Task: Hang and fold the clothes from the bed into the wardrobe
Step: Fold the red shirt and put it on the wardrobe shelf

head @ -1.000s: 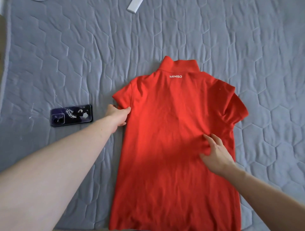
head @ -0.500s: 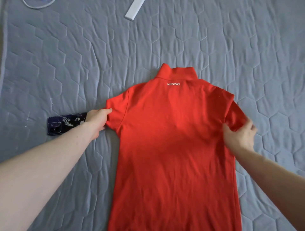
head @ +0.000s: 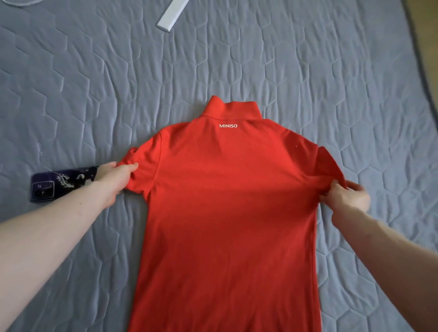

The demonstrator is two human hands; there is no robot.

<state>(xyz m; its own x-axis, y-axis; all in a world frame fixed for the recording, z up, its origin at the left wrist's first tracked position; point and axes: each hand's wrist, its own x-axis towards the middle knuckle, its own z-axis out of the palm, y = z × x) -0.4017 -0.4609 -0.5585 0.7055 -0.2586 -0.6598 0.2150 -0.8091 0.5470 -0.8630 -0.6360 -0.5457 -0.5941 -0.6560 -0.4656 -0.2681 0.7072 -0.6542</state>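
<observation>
A red short-sleeved shirt [head: 227, 203] lies back side up on the grey quilted bed [head: 237, 59], collar away from me, with white lettering below the collar. My left hand [head: 113, 175] pinches the edge of its left sleeve. My right hand [head: 346, 196] pinches the hem of its right sleeve, which is lifted slightly off the bed. Both sleeves are drawn outwards. The shirt's bottom hem runs out of the frame.
A dark phone [head: 59, 183] lies on the bed just left of my left hand, partly under it. A white flat strip [head: 171, 14] lies at the top of the bed, a thin white cord [head: 21, 2] at the top left corner. The bed's edge [head: 424, 61] curves down the far right.
My right hand left the shirt's middle and took hold of the right sleeve, pulling it outwards. My left hand drew the left sleeve further left, over the phone's end.
</observation>
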